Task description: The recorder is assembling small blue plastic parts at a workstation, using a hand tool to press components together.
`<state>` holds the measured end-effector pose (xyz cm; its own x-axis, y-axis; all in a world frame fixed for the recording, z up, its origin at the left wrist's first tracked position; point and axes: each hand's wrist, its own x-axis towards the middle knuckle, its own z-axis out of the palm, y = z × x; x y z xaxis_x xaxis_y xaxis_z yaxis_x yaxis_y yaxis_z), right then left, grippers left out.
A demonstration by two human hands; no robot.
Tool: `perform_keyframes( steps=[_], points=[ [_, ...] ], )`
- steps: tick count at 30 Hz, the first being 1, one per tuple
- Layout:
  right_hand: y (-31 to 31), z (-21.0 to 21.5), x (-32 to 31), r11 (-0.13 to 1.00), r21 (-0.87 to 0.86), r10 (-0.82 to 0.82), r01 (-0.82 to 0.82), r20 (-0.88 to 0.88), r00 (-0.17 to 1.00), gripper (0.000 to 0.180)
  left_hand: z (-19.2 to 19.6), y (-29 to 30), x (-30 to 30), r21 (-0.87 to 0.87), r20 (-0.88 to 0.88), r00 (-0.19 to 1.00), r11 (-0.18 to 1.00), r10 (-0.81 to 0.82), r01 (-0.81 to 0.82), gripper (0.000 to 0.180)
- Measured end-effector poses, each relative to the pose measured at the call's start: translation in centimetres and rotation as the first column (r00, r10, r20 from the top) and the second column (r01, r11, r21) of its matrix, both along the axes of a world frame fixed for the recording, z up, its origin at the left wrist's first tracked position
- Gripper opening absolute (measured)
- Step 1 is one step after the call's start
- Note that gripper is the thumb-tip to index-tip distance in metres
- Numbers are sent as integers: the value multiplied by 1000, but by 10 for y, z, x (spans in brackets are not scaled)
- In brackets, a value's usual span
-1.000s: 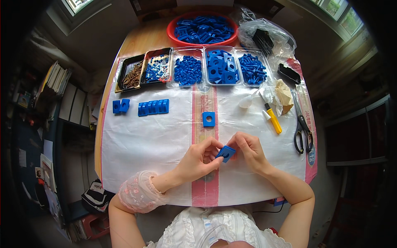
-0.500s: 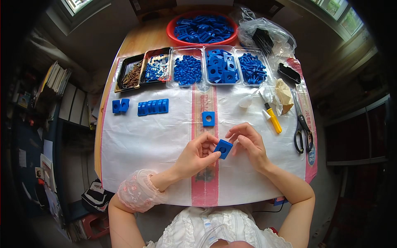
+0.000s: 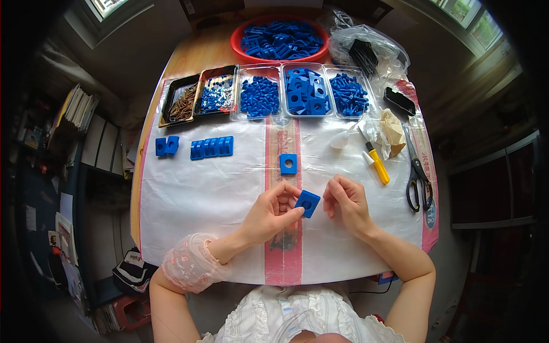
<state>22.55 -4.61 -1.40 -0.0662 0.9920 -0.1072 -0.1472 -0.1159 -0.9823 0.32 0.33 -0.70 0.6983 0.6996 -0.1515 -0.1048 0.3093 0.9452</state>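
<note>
The left hand (image 3: 273, 210) now pinches the blue square plastic block with a round hole (image 3: 307, 203) alone, above the near middle of the white woven sheet (image 3: 206, 188). The right hand (image 3: 345, 201) has let go, fingers curled loosely just right of it.

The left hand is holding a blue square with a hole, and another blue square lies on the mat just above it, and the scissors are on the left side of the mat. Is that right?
Not quite. The scissors lie on the right side of the mat, as the head view shows. The left hand does hold a blue square, with another blue square above.
</note>
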Motion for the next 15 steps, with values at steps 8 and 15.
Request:
perform_keyframes(
  steps=[8,15],
  points=[
    [2,8,-5,995,53,85,-84,-20,996,26,0,2,-1,-63,62,998,998,28,-24,21],
    [-2,4,-13,978,113,156,-174,146,977,48,-3,-3,2,42,36,999,999,15,-16,22]
  ],
)
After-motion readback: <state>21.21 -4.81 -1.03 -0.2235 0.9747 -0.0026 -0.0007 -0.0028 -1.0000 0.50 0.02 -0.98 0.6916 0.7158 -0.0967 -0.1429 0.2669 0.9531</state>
